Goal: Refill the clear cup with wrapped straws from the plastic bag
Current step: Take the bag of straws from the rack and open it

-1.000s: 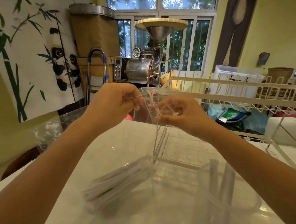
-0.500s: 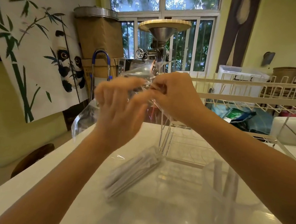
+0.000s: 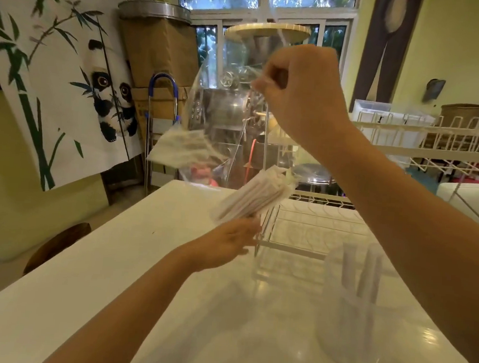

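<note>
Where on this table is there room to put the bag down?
The left half of the table is bare, from its edge to the left hand. The near strip left of the clear cup is free too. Crowded on the right: the cup, the acrylic rack behind it.

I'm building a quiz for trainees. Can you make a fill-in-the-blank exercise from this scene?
1. The raised right hand pinches the ___ by its top.
2. The left hand is just under a bundle of wrapped ___.
3. A few more stand upright in the clear ___ on the table.
Missing: bag; straws; cup.
</note>
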